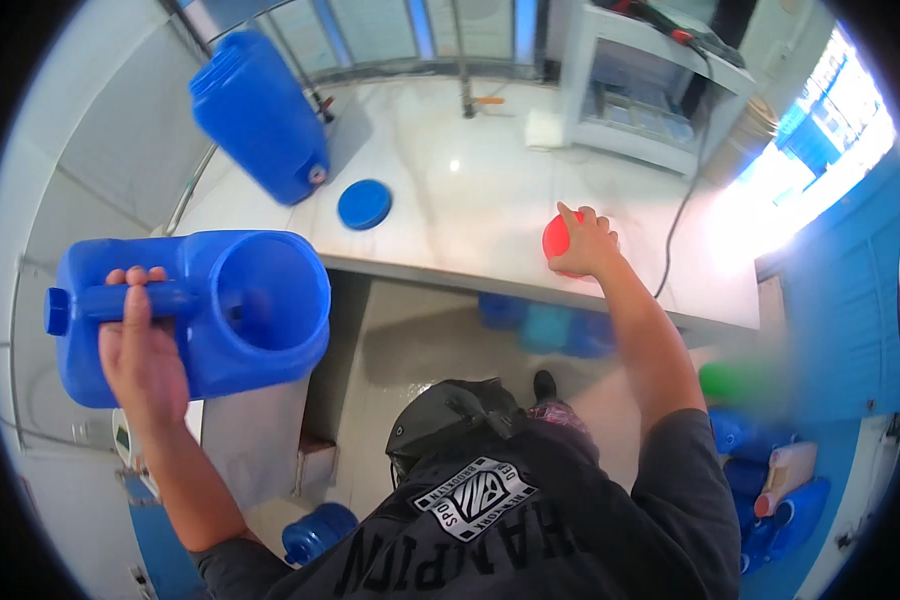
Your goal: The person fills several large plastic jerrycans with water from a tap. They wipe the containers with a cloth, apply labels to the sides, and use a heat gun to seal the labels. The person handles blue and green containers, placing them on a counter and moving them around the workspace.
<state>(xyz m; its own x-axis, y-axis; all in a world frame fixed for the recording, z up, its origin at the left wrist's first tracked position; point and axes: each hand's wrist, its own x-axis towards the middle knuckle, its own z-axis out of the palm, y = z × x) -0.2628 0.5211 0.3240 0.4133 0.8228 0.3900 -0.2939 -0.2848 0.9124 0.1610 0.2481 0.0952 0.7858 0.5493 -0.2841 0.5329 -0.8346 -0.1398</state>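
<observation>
My left hand (pixel 145 350) is closed round the handle of a big blue plastic water jug (pixel 195 385), whose wide round mouth is uncapped. The jug lies tilted at the counter's left end, its mouth toward the right. Over the counter, my right hand (pixel 592 246) has its fingers curled round a red round thing (pixel 560 240); the hand covers part of it, so I cannot tell whether it is a lid or a cup. A round blue lid (pixel 365 204) lies flat on the white counter (pixel 450 190) between my hands.
An upright blue jerrycan (pixel 255 120) with a small spout stands at the back left. A white shelf unit (pixel 630 90) is at the back right, a black cable (pixel 682 215) trailing down. Blue containers (pixel 800 510) crowd the floor at right; a blue water bottle (pixel 320 532) lies lower left.
</observation>
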